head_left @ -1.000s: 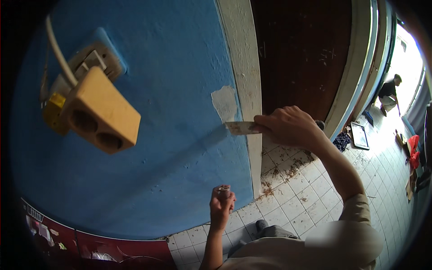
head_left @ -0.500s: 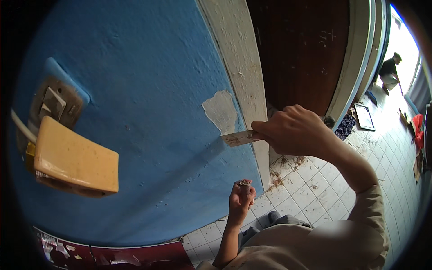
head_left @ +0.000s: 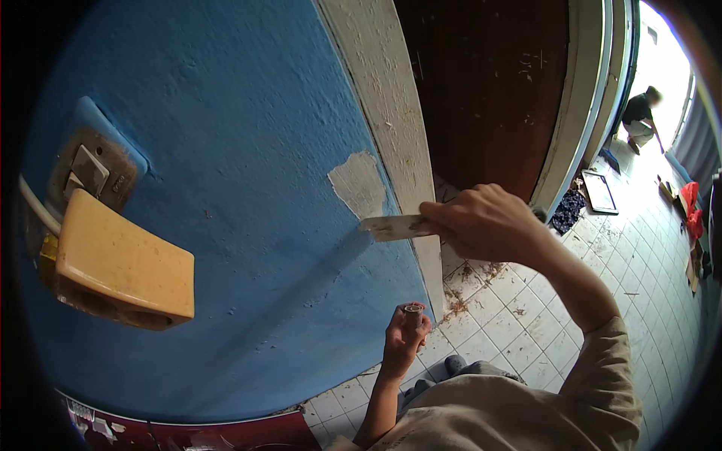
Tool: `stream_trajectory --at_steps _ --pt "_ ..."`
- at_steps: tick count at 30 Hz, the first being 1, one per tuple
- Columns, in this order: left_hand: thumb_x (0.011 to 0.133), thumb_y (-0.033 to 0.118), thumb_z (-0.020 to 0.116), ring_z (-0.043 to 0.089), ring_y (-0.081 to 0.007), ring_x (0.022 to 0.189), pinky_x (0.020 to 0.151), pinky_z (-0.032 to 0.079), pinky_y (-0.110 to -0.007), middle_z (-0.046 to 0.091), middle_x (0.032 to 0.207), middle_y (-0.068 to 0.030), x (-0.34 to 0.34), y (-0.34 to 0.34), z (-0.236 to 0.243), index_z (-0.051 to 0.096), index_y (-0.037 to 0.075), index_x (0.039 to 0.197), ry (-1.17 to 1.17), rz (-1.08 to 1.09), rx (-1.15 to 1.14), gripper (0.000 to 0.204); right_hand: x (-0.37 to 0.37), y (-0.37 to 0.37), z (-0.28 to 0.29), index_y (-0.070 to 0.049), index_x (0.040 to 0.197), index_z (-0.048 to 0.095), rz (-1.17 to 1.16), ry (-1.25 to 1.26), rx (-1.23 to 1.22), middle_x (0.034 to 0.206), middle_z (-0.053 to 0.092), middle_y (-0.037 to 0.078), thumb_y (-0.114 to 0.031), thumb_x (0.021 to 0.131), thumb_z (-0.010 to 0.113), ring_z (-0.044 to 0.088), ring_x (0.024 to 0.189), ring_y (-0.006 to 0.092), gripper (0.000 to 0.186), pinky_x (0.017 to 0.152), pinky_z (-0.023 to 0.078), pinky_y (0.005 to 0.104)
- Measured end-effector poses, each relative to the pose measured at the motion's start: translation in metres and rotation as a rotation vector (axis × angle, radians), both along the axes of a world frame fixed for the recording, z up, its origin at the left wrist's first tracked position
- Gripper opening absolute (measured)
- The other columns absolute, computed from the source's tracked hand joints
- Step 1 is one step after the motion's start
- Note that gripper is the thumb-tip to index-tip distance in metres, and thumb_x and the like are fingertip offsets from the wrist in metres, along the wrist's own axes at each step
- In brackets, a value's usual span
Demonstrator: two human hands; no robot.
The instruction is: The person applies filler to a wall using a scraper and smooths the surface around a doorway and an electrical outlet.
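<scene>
My right hand (head_left: 490, 224) is closed around a scraper (head_left: 395, 227) with a flat, stained metal blade. The blade's tip meets the blue wall (head_left: 241, 143) at the lower edge of a pale, bare patch (head_left: 356, 186) where the paint is gone. My fist hides most of the scraper's handle. Lower down, near the wall, my left hand (head_left: 401, 344) grips a short cylinder (head_left: 413, 316) with a round end facing up; its kind I cannot make out. The scraper throws a long shadow down the wall.
A pale door frame (head_left: 387, 101) borders a dark brown door (head_left: 489, 90). At left, a yellow-orange block (head_left: 124, 259) juts out below a switch plate (head_left: 98, 169). Debris (head_left: 457, 302) litters the tiled floor (head_left: 526, 331). A person (head_left: 639, 120) crouches far right.
The scraper blade has shifted slightly left along the patch's lower edge and lies flatter. My left hand keeps its grip, and the view has shifted a little.
</scene>
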State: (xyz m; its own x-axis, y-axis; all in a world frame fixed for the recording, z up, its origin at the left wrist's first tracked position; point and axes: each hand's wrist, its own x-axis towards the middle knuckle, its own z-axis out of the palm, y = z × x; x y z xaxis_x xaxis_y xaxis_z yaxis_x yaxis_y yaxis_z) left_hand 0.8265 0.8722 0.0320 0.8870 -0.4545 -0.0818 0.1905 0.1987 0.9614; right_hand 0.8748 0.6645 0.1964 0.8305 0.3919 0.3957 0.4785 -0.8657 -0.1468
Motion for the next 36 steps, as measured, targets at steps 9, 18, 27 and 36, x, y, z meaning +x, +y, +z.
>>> stream_trajectory --at_steps 9,18,27,36 --pt "0.081 0.011 0.059 0.044 -0.0052 0.058 0.048 0.034 -0.019 0.049 0.074 -0.0012 -0.007 -0.009 0.006 0.047 0.008 0.108 -0.018 -0.083 0.047 0.030 0.001 0.001 0.000 -0.008 0.083 0.059 0.034 -0.009 0.035 0.052 0.056 0.004 -0.024 0.091 0.052 0.053 0.039 0.0152 0.019 0.038 0.042 0.0300" --pt "0.082 0.010 0.058 0.043 -0.0037 0.059 0.050 0.034 -0.019 0.049 0.075 0.0009 -0.009 -0.017 0.011 0.048 0.006 0.106 0.008 -0.100 0.049 0.026 -0.004 0.002 0.011 -0.008 0.085 0.059 -0.054 0.107 -0.018 0.055 0.058 0.005 -0.024 0.090 0.054 0.056 0.043 0.0161 0.017 0.039 0.044 0.0303" --pt "0.082 0.013 0.059 0.047 -0.0050 0.058 0.048 0.035 -0.019 0.052 0.074 0.0011 -0.018 -0.021 0.006 0.049 0.006 0.107 0.034 -0.118 0.042 0.028 -0.003 0.012 0.018 -0.009 0.085 0.059 0.021 -0.056 -0.083 0.051 0.054 0.005 -0.028 0.092 0.050 0.054 0.041 0.0175 0.023 0.040 0.043 0.0315" --pt "0.080 0.008 0.060 0.045 -0.0044 0.054 0.045 0.034 -0.019 0.051 0.072 0.0006 -0.019 -0.031 0.011 0.049 0.008 0.106 0.013 -0.129 0.070 0.029 0.002 0.006 0.019 -0.010 0.088 0.059 -0.067 -0.048 -0.176 0.052 0.055 0.005 -0.030 0.091 0.050 0.054 0.040 0.0174 0.023 0.036 0.041 0.0309"
